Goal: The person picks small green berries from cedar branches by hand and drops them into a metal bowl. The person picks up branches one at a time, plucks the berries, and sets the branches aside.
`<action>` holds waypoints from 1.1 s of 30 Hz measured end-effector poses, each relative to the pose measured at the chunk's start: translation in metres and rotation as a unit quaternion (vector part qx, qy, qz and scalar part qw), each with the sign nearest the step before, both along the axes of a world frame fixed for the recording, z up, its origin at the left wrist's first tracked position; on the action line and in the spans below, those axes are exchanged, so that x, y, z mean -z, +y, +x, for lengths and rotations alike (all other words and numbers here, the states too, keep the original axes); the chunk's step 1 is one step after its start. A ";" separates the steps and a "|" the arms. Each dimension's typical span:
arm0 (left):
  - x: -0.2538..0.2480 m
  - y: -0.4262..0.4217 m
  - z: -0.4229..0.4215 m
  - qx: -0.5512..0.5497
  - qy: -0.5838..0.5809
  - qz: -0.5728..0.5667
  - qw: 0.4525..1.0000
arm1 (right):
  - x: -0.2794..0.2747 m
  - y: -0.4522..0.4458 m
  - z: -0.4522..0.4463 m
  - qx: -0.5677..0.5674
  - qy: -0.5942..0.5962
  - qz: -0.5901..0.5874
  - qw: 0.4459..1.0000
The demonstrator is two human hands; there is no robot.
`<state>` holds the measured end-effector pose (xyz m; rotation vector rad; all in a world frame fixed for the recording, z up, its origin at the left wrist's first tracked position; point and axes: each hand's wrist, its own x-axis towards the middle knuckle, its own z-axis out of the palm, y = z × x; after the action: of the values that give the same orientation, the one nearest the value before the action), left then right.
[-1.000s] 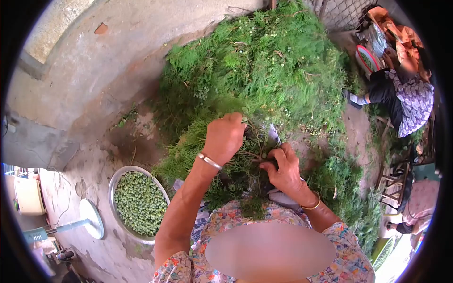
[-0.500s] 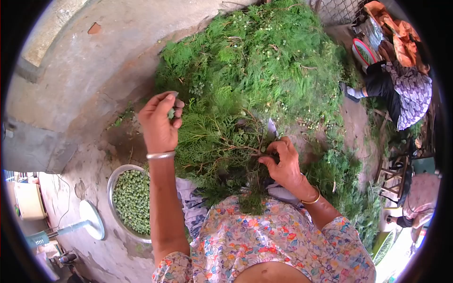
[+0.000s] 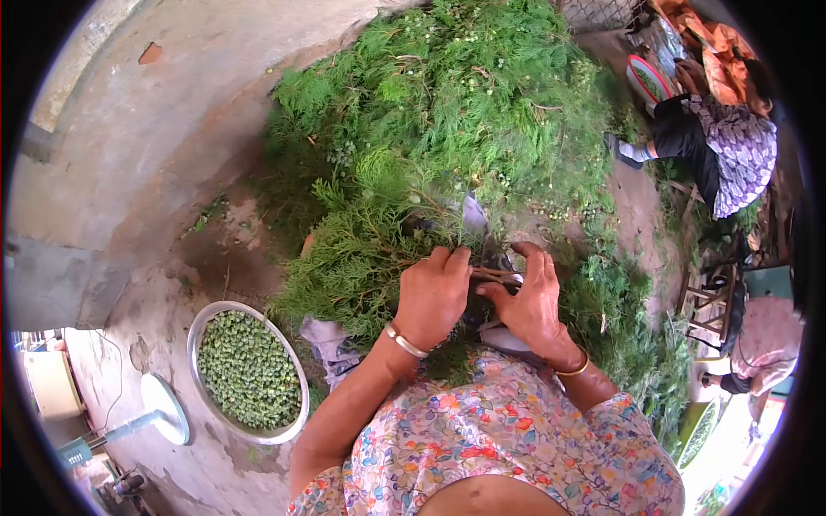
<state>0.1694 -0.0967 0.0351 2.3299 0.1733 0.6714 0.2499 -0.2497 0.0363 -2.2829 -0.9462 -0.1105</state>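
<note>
A leafy branch (image 3: 340,275) lies in front of the person's body, its green sprays spreading out to the left and its woody stem (image 3: 492,274) running between the two hands. The left hand (image 3: 434,294), with a silver bangle (image 3: 404,341) at the wrist, is on the branch where the sprays meet the stem, its fingers drawn together and clamped on it, though their tips are hidden. The right hand (image 3: 533,305), wearing a thin gold bangle (image 3: 575,368), is at the stem's bare end; its thumb lies below and its fingers curve above, and I cannot tell whether they pinch the wood. Just beyond the hands, a large heap of cut greenery (image 3: 447,112) spreads to the foot of the wall (image 3: 172,146). To the left, on the floor (image 3: 228,469), a round metal basin (image 3: 193,353) is full of small green cones (image 3: 245,370), with a pale fan (image 3: 168,408) beside it. A greyish cloth (image 3: 327,342) shows between the basin and the person's floral shirt (image 3: 516,421). At the upper right, another person in a purple-and-white top (image 3: 744,155) sits near a red-rimmed tray (image 3: 633,79) and a crumpled orange sheet (image 3: 718,60), well apart from the branch
</note>
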 end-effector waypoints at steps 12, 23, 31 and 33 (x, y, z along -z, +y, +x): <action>0.007 -0.013 0.000 -0.040 0.101 0.200 0.974 | 0.015 0.000 0.001 -0.013 0.106 0.011 0.994; -0.047 0.067 -0.084 -0.143 -0.156 -0.572 0.793 | 0.018 0.001 0.004 -0.042 0.092 0.013 0.995; 0.033 0.164 -0.319 -0.613 0.049 -0.308 0.726 | 0.019 0.001 0.005 -0.068 0.088 -0.002 0.994; 0.058 0.178 -0.363 -0.637 0.105 -0.211 0.734 | 0.019 0.000 0.006 -0.079 0.074 -0.001 0.994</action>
<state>-0.1932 0.0812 -0.0224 1.5339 1.9179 0.8167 0.2560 -0.2492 0.0175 -2.1754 -1.0445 0.1266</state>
